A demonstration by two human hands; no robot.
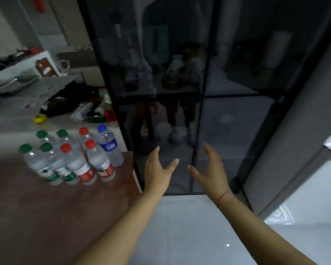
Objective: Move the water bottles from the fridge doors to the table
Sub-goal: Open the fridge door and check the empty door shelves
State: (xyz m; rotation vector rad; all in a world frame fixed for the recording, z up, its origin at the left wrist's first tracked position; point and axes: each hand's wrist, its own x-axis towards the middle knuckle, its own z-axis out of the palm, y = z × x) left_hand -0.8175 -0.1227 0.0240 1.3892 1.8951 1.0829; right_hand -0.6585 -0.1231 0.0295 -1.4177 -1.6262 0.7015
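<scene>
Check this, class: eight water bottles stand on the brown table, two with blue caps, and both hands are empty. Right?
No: the head view shows only one blue-capped bottle among the eight water bottles on the brown table. The left hand and right hand are empty.

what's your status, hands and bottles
Left hand and right hand open, empty. Eight water bottles upright together on the brown table. Dark glass doors dead ahead, nothing blocking the hands.

8 water bottles (75, 163) (1 blue-capped (109, 147))
</scene>
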